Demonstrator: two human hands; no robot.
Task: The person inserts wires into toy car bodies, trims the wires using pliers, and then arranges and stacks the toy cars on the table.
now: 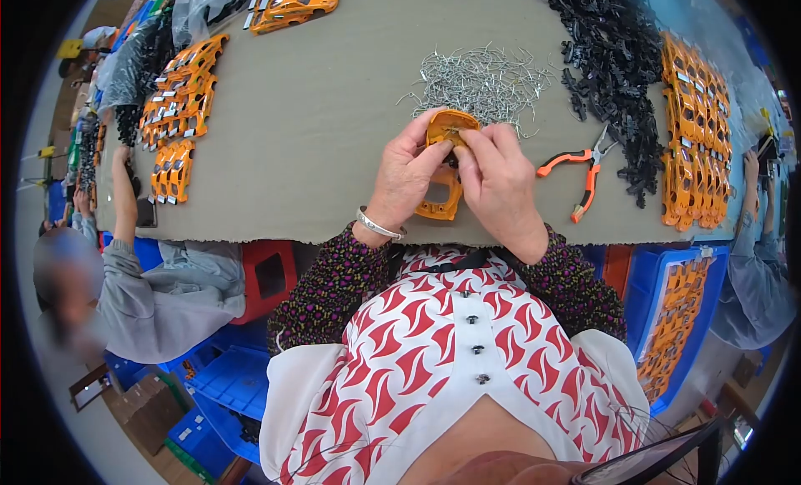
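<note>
Both hands hold an orange toy car body over the front part of the table, its hollow inside turned toward me. My left hand grips its left side, with the thumb on the inside. On the right side, my right hand has its fingertips pressed into the upper part of the shell; a small dark part shows between the thumbs, too covered to make out. Just beyond the hands lies a heap of thin bent metal wire pieces. Pliers with orange and black handles rest, jaws apart, to the right.
A long pile of black plastic parts runs along the right. Orange car bodies stand in rows at right and left, with more at the back. A blue crate sits low right. Co-workers sit on both sides.
</note>
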